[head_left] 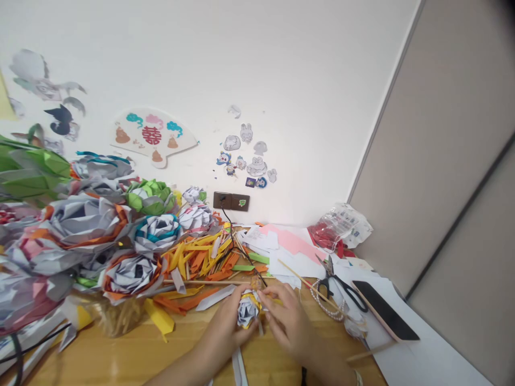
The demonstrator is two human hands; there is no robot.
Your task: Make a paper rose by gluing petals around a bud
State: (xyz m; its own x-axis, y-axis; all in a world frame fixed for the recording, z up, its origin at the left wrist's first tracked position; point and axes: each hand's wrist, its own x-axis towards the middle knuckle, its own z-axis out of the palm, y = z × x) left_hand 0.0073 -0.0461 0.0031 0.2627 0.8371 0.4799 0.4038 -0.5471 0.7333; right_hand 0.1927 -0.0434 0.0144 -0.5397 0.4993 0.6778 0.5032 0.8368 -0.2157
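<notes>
A small white and yellow paper flower is held low over the wooden table, in the middle of the head view. My left hand wraps round its left side, thumb below it. From the right, my right hand pinches at its edge, where a yellow paper piece shows between the fingers. A thin wooden stick runs leftward from behind the flower. Just beyond my fingertips is a small orange-brown thing that I cannot make out. Folded white paper strips lie below my hands.
Large paper flowers crowd the left side. Orange and yellow paper strips are heaped behind my hands. To the right lie black scissors, a bead string, a phone and paper sheets. A plastic bag sits against the wall.
</notes>
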